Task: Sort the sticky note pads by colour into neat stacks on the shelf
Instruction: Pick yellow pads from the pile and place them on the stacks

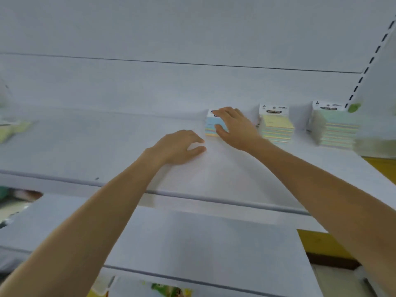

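Three stacks of sticky note pads stand at the back of the white shelf (107,146). My right hand (234,127) lies over the blue-topped stack (211,125), fingers on its top and thumb against its front. To its right stand a yellow-topped stack (276,127) and a green-topped stack (336,129), each with a white header card. My left hand (180,147) rests on the bare shelf just left of the blue stack, fingers loosely curled and holding nothing. Blurred yellow-green pads (12,130) lie at the far left.
A lower white shelf (192,239) juts out beneath my arms. A slotted upright (370,61) bounds the shelf on the right, with a yellow surface (383,166) beyond it. Colourful packets (167,289) show at the bottom edge.
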